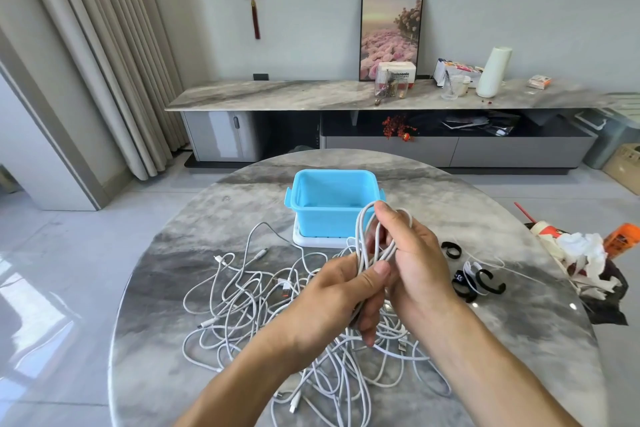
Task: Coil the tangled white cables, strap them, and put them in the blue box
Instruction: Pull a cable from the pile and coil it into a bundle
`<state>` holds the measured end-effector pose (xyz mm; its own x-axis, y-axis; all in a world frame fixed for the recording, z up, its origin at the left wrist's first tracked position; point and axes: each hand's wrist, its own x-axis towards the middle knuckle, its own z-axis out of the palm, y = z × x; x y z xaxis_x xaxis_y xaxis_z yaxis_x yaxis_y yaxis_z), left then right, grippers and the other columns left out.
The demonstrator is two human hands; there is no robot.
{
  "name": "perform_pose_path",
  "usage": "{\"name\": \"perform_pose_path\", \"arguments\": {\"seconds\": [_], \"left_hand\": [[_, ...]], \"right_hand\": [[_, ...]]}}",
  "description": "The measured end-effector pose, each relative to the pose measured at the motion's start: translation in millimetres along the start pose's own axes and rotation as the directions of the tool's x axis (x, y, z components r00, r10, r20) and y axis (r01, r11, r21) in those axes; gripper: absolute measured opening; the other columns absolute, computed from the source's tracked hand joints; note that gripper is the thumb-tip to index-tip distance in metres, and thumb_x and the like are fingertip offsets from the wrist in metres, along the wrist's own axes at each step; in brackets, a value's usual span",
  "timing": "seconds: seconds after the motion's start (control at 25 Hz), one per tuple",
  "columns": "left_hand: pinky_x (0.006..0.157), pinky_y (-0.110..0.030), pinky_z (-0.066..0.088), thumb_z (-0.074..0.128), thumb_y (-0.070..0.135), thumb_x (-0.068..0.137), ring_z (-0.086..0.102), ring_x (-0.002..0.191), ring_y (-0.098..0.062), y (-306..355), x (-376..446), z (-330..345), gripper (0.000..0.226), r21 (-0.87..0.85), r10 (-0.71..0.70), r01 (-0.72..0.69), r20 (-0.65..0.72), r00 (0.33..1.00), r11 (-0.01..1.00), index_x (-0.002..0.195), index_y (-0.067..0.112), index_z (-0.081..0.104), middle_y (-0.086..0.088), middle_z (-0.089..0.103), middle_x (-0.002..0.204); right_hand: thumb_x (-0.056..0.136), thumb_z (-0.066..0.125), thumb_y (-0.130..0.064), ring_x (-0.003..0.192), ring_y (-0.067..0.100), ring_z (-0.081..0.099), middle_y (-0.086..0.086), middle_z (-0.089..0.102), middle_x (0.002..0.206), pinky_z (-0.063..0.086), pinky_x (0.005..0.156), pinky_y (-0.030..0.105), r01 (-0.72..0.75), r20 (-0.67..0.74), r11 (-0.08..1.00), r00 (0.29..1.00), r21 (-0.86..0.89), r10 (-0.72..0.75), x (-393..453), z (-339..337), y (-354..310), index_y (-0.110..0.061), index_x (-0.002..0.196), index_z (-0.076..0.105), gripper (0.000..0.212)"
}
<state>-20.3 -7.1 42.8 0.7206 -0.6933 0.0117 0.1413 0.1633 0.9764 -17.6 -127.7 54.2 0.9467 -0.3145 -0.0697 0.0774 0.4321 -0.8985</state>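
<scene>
A tangle of white cables sprawls over the round marble table. Above it I hold a partly coiled white cable in long loops. My left hand grips the lower part of the loops, thumb across them. My right hand holds the upper part, with fingers curled through the loops. The open blue box stands just behind my hands on a white lid. Several black straps lie to the right of my right hand.
At the table's right edge lie crumpled tissues and dark wrappers and an orange bottle. A long marble sideboard with a framed picture and bottles stands along the far wall. Curtains hang on the left.
</scene>
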Motion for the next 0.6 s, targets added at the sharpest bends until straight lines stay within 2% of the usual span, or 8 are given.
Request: {"name": "perform_pose_path", "arguments": {"seconds": [0.08,0.16,0.2,0.28,0.32,0.36,0.48,0.6], "left_hand": [[0.043,-0.025,0.045,0.050,0.030,0.096,0.040,0.043,-0.013,3,-1,-1,0.024,-0.073,-0.029,0.031,0.026,0.999,0.997,0.086,0.009,0.046,-0.001,0.040,0.058],[0.039,-0.019,0.039,0.049,0.031,0.095,0.037,0.040,-0.011,4,-4,-3,0.023,-0.115,-0.068,0.072,0.039,0.997,0.991,0.086,0.011,0.044,0.000,0.039,0.057],[0.038,-0.016,0.034,0.049,0.032,0.095,0.034,0.039,-0.010,3,-5,-4,0.022,-0.128,-0.091,0.095,0.043,0.995,0.987,0.086,0.013,0.044,0.000,0.038,0.056],[0.039,-0.011,0.027,0.049,0.032,0.094,0.031,0.038,-0.008,1,-7,-4,0.020,-0.145,-0.124,0.130,0.052,0.991,0.981,0.085,0.015,0.044,0.001,0.036,0.056],[0.039,-0.010,0.024,0.049,0.032,0.094,0.030,0.038,-0.007,-1,-7,-3,0.020,-0.159,-0.129,0.136,0.055,0.990,0.978,0.084,0.015,0.044,0.001,0.036,0.056],[0.039,-0.010,0.023,0.049,0.032,0.094,0.029,0.038,-0.007,-1,-6,-2,0.020,-0.180,-0.129,0.137,0.059,0.990,0.974,0.084,0.015,0.044,0.001,0.035,0.056],[0.040,-0.009,0.020,0.050,0.031,0.095,0.026,0.038,-0.006,-3,-4,-1,0.020,-0.221,-0.122,0.134,0.065,0.990,0.966,0.082,0.015,0.046,0.001,0.033,0.055],[0.040,-0.010,0.020,0.053,0.031,0.092,0.025,0.037,-0.006,-10,-1,6,0.020,-0.197,-0.124,0.129,0.039,0.991,0.972,0.081,0.016,0.048,0.001,0.034,0.054]], "right_hand": [[0.090,0.065,-0.029,0.053,0.019,0.048,0.007,0.052,0.060,0.041,0.050,0.026,0.003,0.038,1.000,0.999,0.003,-0.003,3,-2,0,-0.009,0.069,0.053,0.032],[0.095,0.060,-0.034,0.061,0.019,0.056,0.007,0.062,0.068,0.046,0.062,0.031,0.032,0.079,0.986,0.997,-0.163,-0.019,6,-6,-2,-0.006,0.077,0.057,0.034],[0.097,0.057,-0.040,0.068,0.020,0.061,0.009,0.069,0.078,0.048,0.070,0.035,0.000,0.116,0.985,0.993,-0.174,0.021,9,-6,-3,-0.006,0.085,0.059,0.036],[0.096,0.051,-0.046,0.084,0.028,0.067,0.015,0.073,0.102,0.050,0.085,0.043,-0.207,0.246,0.978,0.946,-0.037,0.210,6,-4,-6,-0.012,0.108,0.061,0.038],[0.096,0.049,-0.046,0.085,0.030,0.068,0.015,0.073,0.103,0.050,0.087,0.044,-0.300,0.290,0.951,0.919,0.071,0.268,4,-2,-9,-0.013,0.114,0.061,0.040],[0.095,0.049,-0.045,0.080,0.028,0.069,0.013,0.072,0.095,0.051,0.086,0.043,-0.323,0.312,0.931,0.914,0.172,0.259,4,-1,-10,-0.012,0.116,0.062,0.042],[0.094,0.045,-0.055,0.050,0.015,0.051,-0.001,0.048,0.059,0.048,0.073,0.035,-0.295,0.240,0.910,0.943,0.290,0.229,3,4,-10,-0.011,0.099,0.061,0.047],[0.092,0.042,-0.063,0.040,0.011,0.038,-0.005,0.031,0.048,0.044,0.063,0.032,-0.271,0.104,0.921,0.962,0.280,0.252,5,2,-12,-0.020,0.067,0.044,0.050]]}}
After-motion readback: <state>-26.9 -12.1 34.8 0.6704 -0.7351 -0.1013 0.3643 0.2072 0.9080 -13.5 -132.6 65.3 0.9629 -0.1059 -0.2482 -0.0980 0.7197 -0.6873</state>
